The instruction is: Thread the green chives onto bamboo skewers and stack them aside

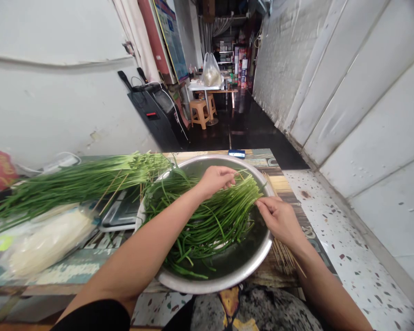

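A large metal basin [214, 287] stands on the table in front of me, with a heap of long green garlic chives [214, 220] in it, their pale ends toward the upper right. Over the basin's far part, my left hand [218, 180] is closed in a pinch on a thin pale chive stalk. At the right rim, my right hand [278, 218] has its thumb and forefinger pressed together at the pale ends of the chives. Beneath that hand and forearm lie several thin bamboo skewers [283, 255], partly hidden.
More chives [86, 181] lie on the left, beside a dark tray [119, 209] with skewers across it. A plastic bag of pale contents [51, 241] is nearer me. Beyond the basin sits a small blue box [236, 153]. A wall [359, 92] runs along the right.
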A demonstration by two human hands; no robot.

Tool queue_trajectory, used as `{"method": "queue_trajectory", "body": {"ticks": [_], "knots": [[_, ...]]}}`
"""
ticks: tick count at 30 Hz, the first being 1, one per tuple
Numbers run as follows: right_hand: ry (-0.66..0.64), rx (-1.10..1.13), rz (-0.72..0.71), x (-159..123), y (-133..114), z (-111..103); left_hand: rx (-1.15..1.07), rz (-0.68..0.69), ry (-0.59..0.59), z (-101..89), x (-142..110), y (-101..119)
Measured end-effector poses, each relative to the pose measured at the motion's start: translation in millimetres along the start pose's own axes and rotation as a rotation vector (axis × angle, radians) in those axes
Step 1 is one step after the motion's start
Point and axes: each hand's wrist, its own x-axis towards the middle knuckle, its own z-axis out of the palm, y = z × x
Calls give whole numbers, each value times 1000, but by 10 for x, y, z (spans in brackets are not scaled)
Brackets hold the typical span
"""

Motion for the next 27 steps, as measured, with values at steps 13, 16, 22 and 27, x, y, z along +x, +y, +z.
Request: {"method": "queue_trajectory", "body": {"ticks": [13,16,22,27], "knots": [[5,-12,-3,3,7,-1,-19,-11,-18,-3,25,-35],[2,-17,-7,3,12,-1,-21,-6,-21,-6,29,-38],[-4,-17,-7,-4,21,2,-13,-4,-37,-7,36,-70],[2,-20,-6,2,21,2,55,36,-48,11,34,-116]]}}
